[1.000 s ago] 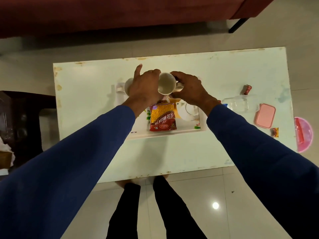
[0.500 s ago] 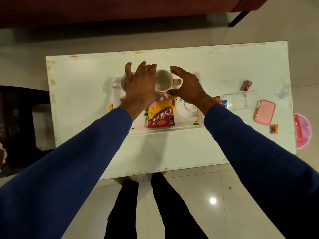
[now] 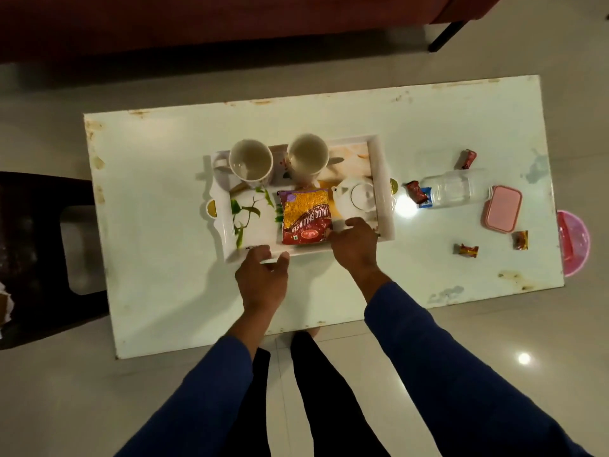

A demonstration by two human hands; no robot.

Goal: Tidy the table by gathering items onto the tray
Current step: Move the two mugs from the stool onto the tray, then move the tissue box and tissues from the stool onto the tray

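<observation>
The tray (image 3: 382,179) lies in the middle of the table (image 3: 151,245), just beyond both hands. On it two mugs (image 3: 251,163) stand side by side at the far rim, a snack packet (image 3: 306,216) lies between the hands' reach, and a white teapot (image 3: 357,199) sits just past the right hand (image 3: 356,247). The left hand (image 3: 262,278) hovers at the tray's near rim with fingers spread and empty. The right hand rests over the near rim beside the packet, fingers curled loosely, grasping nothing that shows.

To the right of the right hand the tabletop carries loose things: a clear bottle (image 3: 456,189) on its side, a pink box (image 3: 502,208), and several small candy wrappers (image 3: 466,250). To the left of the left hand the white surface is bare up to its chipped edge. Pale floor tiles (image 3: 66,407) surround the table, with a dark red sofa (image 3: 197,24) beyond it.
</observation>
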